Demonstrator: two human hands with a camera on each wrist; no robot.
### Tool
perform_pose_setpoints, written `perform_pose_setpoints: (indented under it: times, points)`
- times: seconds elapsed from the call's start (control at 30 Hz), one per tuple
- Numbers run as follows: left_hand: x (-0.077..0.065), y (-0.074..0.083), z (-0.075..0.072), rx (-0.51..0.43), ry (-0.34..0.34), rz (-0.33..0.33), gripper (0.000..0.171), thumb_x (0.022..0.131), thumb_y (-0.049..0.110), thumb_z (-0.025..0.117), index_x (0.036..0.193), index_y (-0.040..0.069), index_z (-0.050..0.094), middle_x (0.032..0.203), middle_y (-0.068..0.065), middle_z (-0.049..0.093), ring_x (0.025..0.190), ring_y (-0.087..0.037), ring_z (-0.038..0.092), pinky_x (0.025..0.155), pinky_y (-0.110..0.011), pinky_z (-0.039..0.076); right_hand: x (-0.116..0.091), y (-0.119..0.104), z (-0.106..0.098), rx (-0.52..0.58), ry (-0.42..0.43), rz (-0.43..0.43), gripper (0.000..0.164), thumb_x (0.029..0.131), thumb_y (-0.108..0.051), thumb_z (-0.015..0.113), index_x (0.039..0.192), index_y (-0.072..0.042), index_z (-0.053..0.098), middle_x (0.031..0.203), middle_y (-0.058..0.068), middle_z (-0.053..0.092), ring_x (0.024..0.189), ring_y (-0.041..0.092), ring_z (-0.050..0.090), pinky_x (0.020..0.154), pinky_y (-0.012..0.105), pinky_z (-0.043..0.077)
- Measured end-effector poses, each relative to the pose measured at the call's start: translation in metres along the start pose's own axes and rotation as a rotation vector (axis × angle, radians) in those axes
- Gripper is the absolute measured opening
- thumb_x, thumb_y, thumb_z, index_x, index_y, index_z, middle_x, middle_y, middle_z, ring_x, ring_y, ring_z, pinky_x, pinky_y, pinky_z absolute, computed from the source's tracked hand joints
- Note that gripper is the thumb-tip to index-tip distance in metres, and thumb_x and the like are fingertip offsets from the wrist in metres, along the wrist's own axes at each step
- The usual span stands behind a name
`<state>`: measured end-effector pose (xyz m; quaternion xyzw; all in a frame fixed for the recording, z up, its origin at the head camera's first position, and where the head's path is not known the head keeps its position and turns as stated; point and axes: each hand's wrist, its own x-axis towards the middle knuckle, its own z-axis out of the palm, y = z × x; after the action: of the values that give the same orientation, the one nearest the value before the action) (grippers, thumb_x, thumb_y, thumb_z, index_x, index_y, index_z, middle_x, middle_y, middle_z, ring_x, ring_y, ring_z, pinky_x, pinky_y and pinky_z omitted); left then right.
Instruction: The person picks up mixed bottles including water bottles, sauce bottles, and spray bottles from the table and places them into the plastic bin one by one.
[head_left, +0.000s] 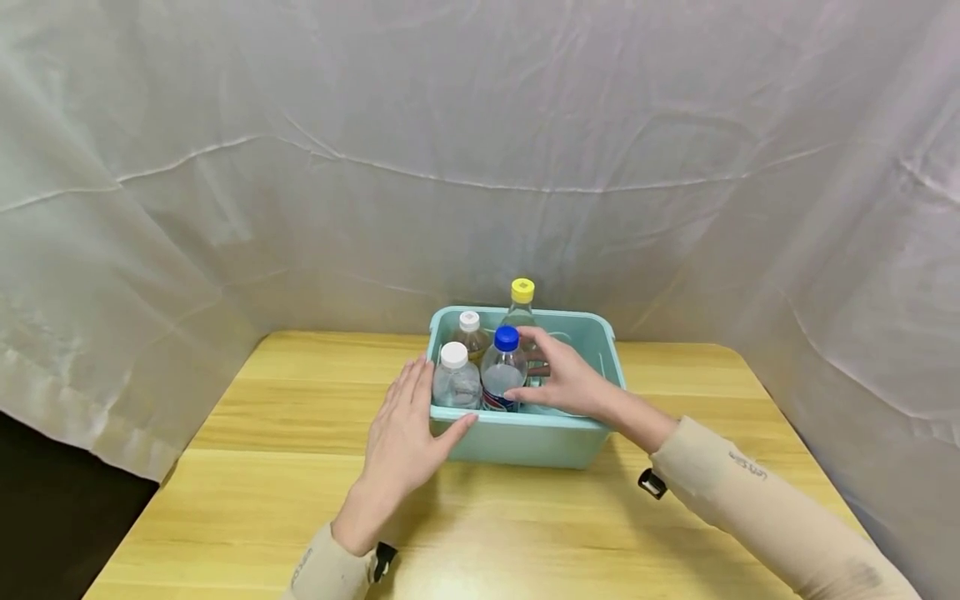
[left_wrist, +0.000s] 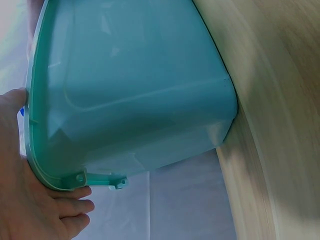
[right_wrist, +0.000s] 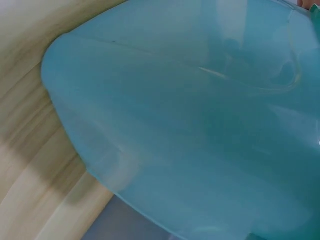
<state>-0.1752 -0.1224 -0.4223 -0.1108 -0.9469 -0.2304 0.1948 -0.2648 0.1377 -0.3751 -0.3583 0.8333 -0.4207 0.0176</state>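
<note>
A light teal plastic bin [head_left: 517, 442] holds several upright bottles. My right hand [head_left: 570, 379] reaches over its front rim and holds a clear plastic bottle with a blue cap [head_left: 504, 371], thumb in front and fingers on its right side. Left of that stands a clear bottle with a wide white cap [head_left: 456, 385]. Behind them are a white-capped bottle [head_left: 472, 340] with a yellowish-brown part and a yellow-capped bottle [head_left: 521, 307]. My left hand [head_left: 405, 429] rests at the bin's front left corner, fingers fairly straight along the side, thumb at the front rim. The right wrist view shows mostly bin wall [right_wrist: 175, 120].
The bin stands near the back edge of a wooden table [head_left: 300, 500]. Pale grey cloth [head_left: 480, 208] hangs behind the table and at both sides. Small black clips [head_left: 652, 483] show near the sleeve cuffs.
</note>
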Motion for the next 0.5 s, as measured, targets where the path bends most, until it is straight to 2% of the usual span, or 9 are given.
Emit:
perform_pose_setpoints:
  times: [0.2, 0.5]
  points:
    - [0.0008, -0.0016, 0.0004, -0.005, 0.018, 0.015, 0.102, 0.096, 0.074, 0.052, 0.16, -0.003, 0.033, 0.167, -0.02, 0.031, 0.155, -0.037, 0.028, 0.126, -0.052, 0.027, 0.0005, -0.0037, -0.0008, 0.022, 0.041, -0.019, 0.085, 0.085, -0.012, 0.088, 0.153, -0.001, 0.036, 0.142, 0.02, 0.058, 0.123, 0.035, 0.065, 0.099, 0.049, 0.058]
    - [-0.0003, -0.0037, -0.0013, 0.0, 0.005, 0.0, 0.102, 0.096, 0.074, 0.052, 0.16, -0.003, 0.032, 0.167, -0.02, 0.032, 0.155, -0.037, 0.028, 0.127, -0.051, 0.025, -0.0017, -0.0051, -0.004, 0.02, 0.12, -0.051, 0.081, 0.087, -0.014, 0.087, 0.152, -0.005, 0.04, 0.144, 0.014, 0.056, 0.126, 0.036, 0.063, 0.101, 0.057, 0.055]
